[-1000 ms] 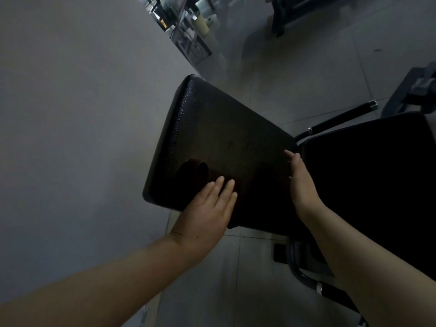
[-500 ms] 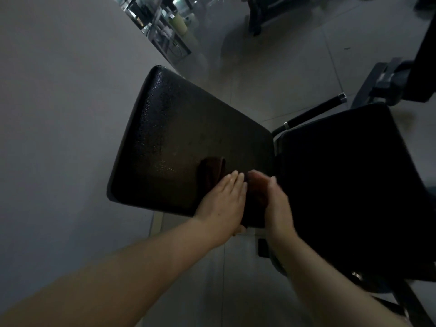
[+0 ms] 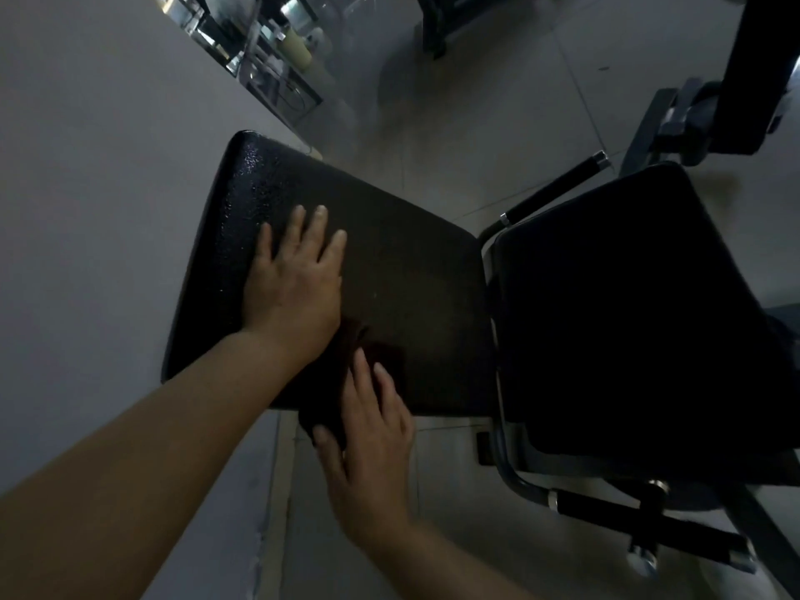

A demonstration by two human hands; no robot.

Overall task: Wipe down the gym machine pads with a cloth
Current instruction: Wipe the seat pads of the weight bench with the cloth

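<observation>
While dim, cloth under right fingers.

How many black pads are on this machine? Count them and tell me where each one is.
2. One pad lies under the left hand; the other pad sits right of it. More may be out of view.

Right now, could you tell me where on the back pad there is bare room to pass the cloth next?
The back pad is bare from the left hand across to the edge beside the seat pad, and along its far end. The near edge is crowded: the right hand presses the dark cloth there, just behind the left wrist.
</observation>
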